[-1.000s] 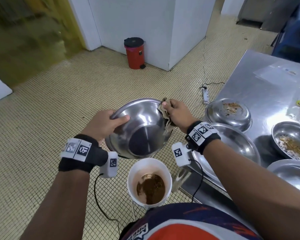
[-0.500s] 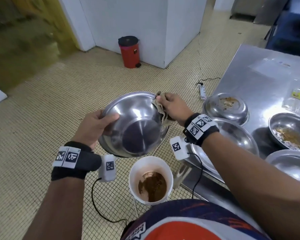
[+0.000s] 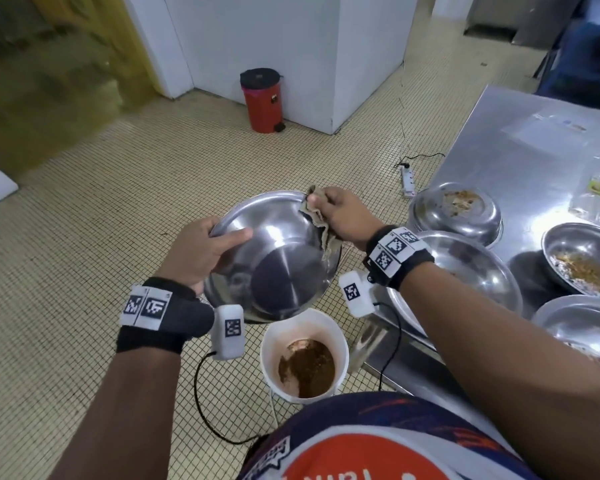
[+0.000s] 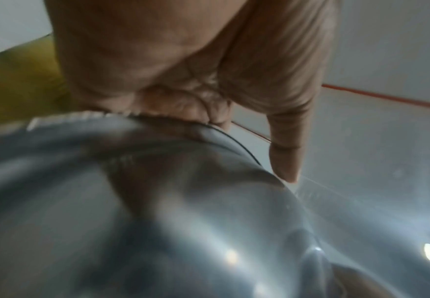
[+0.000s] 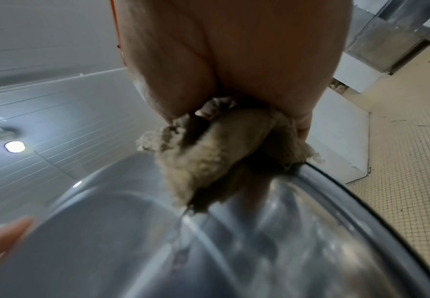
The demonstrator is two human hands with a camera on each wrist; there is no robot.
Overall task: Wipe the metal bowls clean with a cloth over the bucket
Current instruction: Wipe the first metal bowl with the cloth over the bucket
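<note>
We see round polished steel bowl (image 3: 274, 258) tilted toward us, held in air above white plastic bucket (image 3: 340, 344) with brown sludge inside. Our left hand (image 3: 201, 251) grips near-left rim, thumb inside, fingers (image 4: 285, 157) curled round edge. Our right hand (image 3: 343, 213) pinches frayed, nubbly tan cloth (image 3: 317, 223) against far-right rim, fingers clamped on it. Smooth steel bench (image 3: 520, 161) at right carries more shallow bowls (image 3: 454, 209), some crusted with crumbs.
</note>
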